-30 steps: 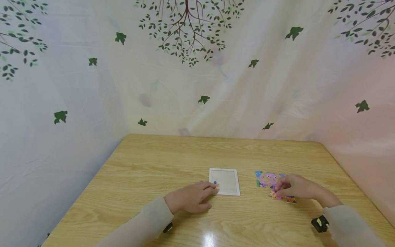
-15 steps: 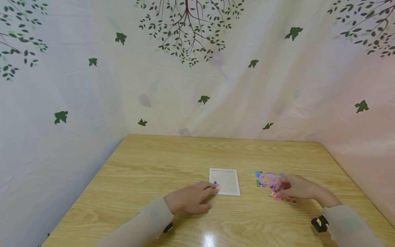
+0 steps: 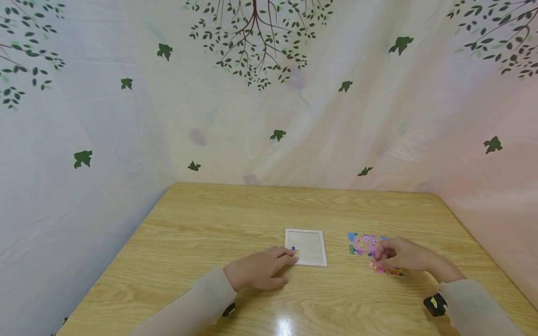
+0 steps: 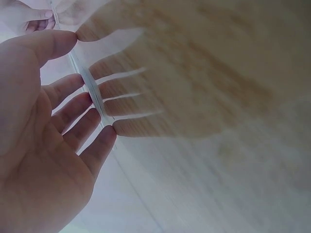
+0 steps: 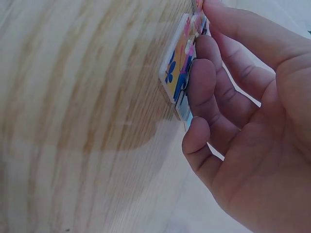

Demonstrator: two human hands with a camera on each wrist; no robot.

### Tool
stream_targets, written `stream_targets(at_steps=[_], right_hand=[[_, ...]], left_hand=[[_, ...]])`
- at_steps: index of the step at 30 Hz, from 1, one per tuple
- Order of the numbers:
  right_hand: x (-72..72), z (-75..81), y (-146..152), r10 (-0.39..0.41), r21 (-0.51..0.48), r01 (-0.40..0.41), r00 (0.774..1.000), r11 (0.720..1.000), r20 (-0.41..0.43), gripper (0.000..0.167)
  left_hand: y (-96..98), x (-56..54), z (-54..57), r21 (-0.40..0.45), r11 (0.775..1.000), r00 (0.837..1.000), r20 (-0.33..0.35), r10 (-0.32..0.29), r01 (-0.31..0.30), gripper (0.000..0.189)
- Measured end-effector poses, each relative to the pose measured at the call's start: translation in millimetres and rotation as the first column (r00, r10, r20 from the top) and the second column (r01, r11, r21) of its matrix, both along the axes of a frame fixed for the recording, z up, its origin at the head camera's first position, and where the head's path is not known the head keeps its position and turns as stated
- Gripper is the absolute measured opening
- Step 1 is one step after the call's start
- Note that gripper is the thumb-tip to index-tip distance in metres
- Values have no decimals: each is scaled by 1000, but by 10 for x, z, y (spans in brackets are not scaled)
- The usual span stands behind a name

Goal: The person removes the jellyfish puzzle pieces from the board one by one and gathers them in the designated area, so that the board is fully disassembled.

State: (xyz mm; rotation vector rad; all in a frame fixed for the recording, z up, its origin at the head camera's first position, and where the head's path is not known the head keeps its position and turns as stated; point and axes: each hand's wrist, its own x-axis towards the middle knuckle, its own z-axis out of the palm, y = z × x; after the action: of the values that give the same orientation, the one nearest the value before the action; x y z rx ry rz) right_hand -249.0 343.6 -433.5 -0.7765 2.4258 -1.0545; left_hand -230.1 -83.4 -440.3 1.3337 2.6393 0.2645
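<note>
My left hand (image 3: 260,269) lies with loosely extended fingers on the left side of a white puzzle frame (image 3: 325,248). A small blue and yellow puzzle piece (image 3: 293,248) shows in the frame's near left corner, partly under the fingertips. In the left wrist view the fingertips (image 4: 109,131) line the frame's thin edge (image 4: 92,90). My right hand (image 3: 405,254), fingers bent, pinches a puzzle piece (image 5: 197,6) between thumb and fingers, mostly hidden. Below it, a yellow piece with a blue flower (image 5: 172,73) lies beside the fingers.
Pink and blue puzzle pieces (image 3: 364,243) lie grouped right of the frame, and orange ones (image 3: 396,271) lie nearer, under the right hand. The wooden table (image 3: 235,210) ends at a printed curtain (image 3: 227,140). A black wrist device (image 3: 435,304) sits below the right sleeve.
The near left end of the pieces under my right fingers has changed, with less yellow showing there. The left hand and frame have stayed still.
</note>
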Motion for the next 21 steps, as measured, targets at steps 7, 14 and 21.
stream_targets(at_steps=[7, 14, 21], right_hand=[[-27, -33, 18, 8, -3, -8, 1000, 1000, 1, 7], [-29, -27, 17, 3, -7, -3, 1000, 1000, 18, 10], [-29, 0, 12, 16, -14, -15, 1000, 1000, 20, 14]], left_hand=[[-2, 0, 4, 3, 1000, 1000, 5, 2, -2, 55], [1, 1, 1, 5, 1000, 1000, 1, 3, -3, 56], [0, -1, 0, 7, 1000, 1000, 5, 1, -1, 57]])
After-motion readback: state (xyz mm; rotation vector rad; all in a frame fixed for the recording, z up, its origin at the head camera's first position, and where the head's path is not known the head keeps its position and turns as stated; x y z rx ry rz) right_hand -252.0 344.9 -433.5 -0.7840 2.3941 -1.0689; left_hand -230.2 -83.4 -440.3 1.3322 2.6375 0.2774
